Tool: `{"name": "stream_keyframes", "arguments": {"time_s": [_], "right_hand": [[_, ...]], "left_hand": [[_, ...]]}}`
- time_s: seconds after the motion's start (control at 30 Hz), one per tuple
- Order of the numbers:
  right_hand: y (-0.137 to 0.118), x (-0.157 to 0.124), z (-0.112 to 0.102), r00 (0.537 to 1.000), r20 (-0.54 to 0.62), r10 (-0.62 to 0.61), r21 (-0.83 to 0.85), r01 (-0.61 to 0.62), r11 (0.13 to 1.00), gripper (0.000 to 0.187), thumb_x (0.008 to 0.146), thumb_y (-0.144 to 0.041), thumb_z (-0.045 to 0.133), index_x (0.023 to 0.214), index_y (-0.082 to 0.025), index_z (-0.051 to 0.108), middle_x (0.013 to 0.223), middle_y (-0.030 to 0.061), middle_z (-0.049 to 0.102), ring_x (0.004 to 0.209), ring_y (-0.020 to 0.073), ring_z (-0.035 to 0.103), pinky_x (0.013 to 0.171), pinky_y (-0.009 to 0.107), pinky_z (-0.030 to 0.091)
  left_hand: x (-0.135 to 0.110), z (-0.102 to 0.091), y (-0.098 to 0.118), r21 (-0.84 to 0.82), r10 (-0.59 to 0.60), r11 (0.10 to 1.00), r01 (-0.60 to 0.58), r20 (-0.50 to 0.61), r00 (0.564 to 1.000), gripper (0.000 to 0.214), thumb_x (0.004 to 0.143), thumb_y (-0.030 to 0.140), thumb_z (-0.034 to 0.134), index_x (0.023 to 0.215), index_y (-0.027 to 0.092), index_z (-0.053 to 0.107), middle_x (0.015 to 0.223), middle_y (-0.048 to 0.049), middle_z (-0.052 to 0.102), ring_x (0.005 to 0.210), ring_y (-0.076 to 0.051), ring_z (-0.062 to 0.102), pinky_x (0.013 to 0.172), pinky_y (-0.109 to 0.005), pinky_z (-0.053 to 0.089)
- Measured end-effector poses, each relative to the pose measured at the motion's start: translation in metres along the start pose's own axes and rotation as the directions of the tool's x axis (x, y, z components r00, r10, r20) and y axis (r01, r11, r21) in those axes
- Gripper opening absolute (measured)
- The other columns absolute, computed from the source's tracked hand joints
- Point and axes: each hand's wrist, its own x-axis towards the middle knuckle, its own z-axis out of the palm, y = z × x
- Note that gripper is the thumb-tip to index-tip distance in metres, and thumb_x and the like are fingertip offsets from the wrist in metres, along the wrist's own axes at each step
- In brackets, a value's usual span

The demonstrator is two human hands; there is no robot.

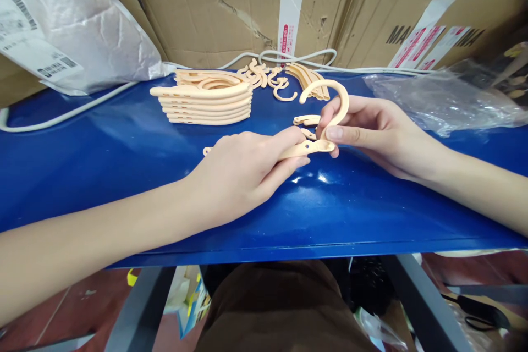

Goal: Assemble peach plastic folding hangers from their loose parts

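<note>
My left hand (pixel 247 168) is closed around a peach plastic hanger bar (pixel 307 148), holding it flat just above the blue table (pixel 124 148). My right hand (pixel 371 129) pinches a peach plastic hook (pixel 330 91) at its lower end, where it meets the bar's centre. The hook curves upward above my right fingers. A small loose peach piece (pixel 307 119) lies just behind the hands.
A stack of finished peach hangers (pixel 206 99) sits at the back left. Loose hooks (pixel 268 80) and more hanger bars (pixel 309 77) lie at the back centre. A white bag (pixel 74 27), a white cable (pixel 61 113), clear plastic wrap (pixel 445 99) and cardboard boxes (pixel 231 5) border the table.
</note>
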Motion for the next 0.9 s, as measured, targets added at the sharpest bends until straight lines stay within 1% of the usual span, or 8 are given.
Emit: {"name": "stream_keyframes", "arguments": {"time_s": [0.1, 0.17, 0.3, 0.4, 0.47, 0.7, 0.87, 0.9], "right_hand": [[0.000, 0.001, -0.001, 0.999, 0.033, 0.017, 0.010, -0.017, 1.000, 0.032, 0.088, -0.037, 0.103, 0.095, -0.017, 0.078, 0.079, -0.0053, 0.076, 0.067, 0.0043, 0.068, 0.069, 0.015, 0.058], [0.001, 0.001, -0.001, 0.998, 0.059, 0.028, 0.012, -0.028, 1.000, 0.034, 0.088, -0.037, 0.103, 0.097, -0.017, 0.077, 0.079, -0.0044, 0.076, 0.067, 0.0048, 0.067, 0.068, 0.016, 0.058], [0.002, 0.001, -0.003, 0.992, 0.118, 0.037, 0.006, -0.038, 0.999, 0.029, 0.093, -0.033, 0.099, 0.101, -0.016, 0.077, 0.082, -0.0030, 0.078, 0.069, 0.0048, 0.068, 0.070, 0.015, 0.058], [0.001, 0.000, -0.005, 0.984, 0.172, 0.047, 0.018, -0.051, 0.999, 0.021, 0.097, -0.027, 0.094, 0.102, -0.016, 0.077, 0.086, -0.0023, 0.079, 0.072, 0.0051, 0.069, 0.072, 0.015, 0.059], [0.001, 0.000, -0.006, 0.979, 0.194, 0.056, 0.027, -0.062, 0.998, 0.016, 0.099, -0.023, 0.091, 0.103, -0.016, 0.077, 0.087, -0.0022, 0.079, 0.073, 0.0052, 0.070, 0.072, 0.015, 0.059], [0.003, 0.000, -0.009, 0.963, 0.259, 0.077, 0.043, -0.091, 0.995, 0.014, 0.103, -0.024, 0.088, 0.106, -0.016, 0.077, 0.090, -0.0021, 0.079, 0.077, 0.0043, 0.071, 0.074, 0.013, 0.059], [0.002, 0.001, -0.008, 0.957, 0.279, 0.081, 0.003, -0.085, 0.996, 0.020, 0.102, -0.032, 0.090, 0.105, -0.017, 0.076, 0.088, -0.0034, 0.077, 0.077, 0.0046, 0.069, 0.075, 0.013, 0.060], [0.002, 0.001, -0.007, 0.956, 0.279, 0.090, -0.007, -0.092, 0.996, 0.022, 0.101, -0.033, 0.091, 0.104, -0.018, 0.076, 0.088, -0.0034, 0.077, 0.077, 0.0047, 0.069, 0.075, 0.013, 0.060]], "left_hand": [[-0.001, 0.002, -0.003, 0.030, 0.050, 0.998, -0.050, 0.011, 0.999, 0.024, 0.117, 0.032, 0.051, 0.097, 0.023, 0.059, 0.071, 0.0083, 0.063, 0.058, -0.011, 0.058, 0.060, -0.025, 0.030], [-0.002, 0.007, -0.005, 0.070, 0.121, 0.990, -0.121, 0.004, 0.993, 0.024, 0.119, 0.030, 0.048, 0.100, 0.023, 0.061, 0.072, 0.0080, 0.066, 0.056, -0.011, 0.060, 0.058, -0.025, 0.031], [-0.006, 0.014, -0.006, 0.191, 0.268, 0.949, -0.252, -0.066, 0.961, 0.034, 0.126, 0.036, 0.037, 0.118, 0.024, 0.069, 0.078, 0.0062, 0.079, 0.061, -0.015, 0.075, 0.054, -0.027, 0.028], [-0.009, 0.010, -0.002, 0.238, 0.267, 0.932, -0.274, 0.062, 0.962, 0.033, 0.126, 0.036, 0.040, 0.125, 0.022, 0.071, 0.100, -0.0002, 0.089, 0.081, -0.021, 0.087, 0.056, -0.028, 0.036], [-0.010, 0.006, 0.000, 0.247, 0.270, 0.926, -0.285, 0.095, 0.958, 0.033, 0.126, 0.035, 0.041, 0.128, 0.021, 0.071, 0.104, -0.0021, 0.090, 0.085, -0.022, 0.089, 0.057, -0.028, 0.040], [-0.006, 0.006, 0.001, 0.286, 0.321, 0.899, -0.330, 0.079, 0.944, 0.033, 0.125, 0.030, 0.041, 0.115, 0.021, 0.071, 0.093, 0.0009, 0.085, 0.075, -0.020, 0.084, 0.053, -0.031, 0.034], [-0.005, 0.006, 0.004, 0.253, 0.354, 0.897, -0.362, 0.079, 0.932, 0.035, 0.123, 0.023, 0.040, 0.101, 0.021, 0.067, 0.077, 0.0043, 0.072, 0.067, -0.016, 0.073, 0.050, -0.031, 0.027], [-0.006, 0.006, 0.005, 0.247, 0.365, 0.897, -0.366, 0.051, 0.929, 0.035, 0.122, 0.022, 0.039, 0.099, 0.021, 0.066, 0.073, 0.0045, 0.069, 0.064, -0.015, 0.069, 0.049, -0.031, 0.025]]}}
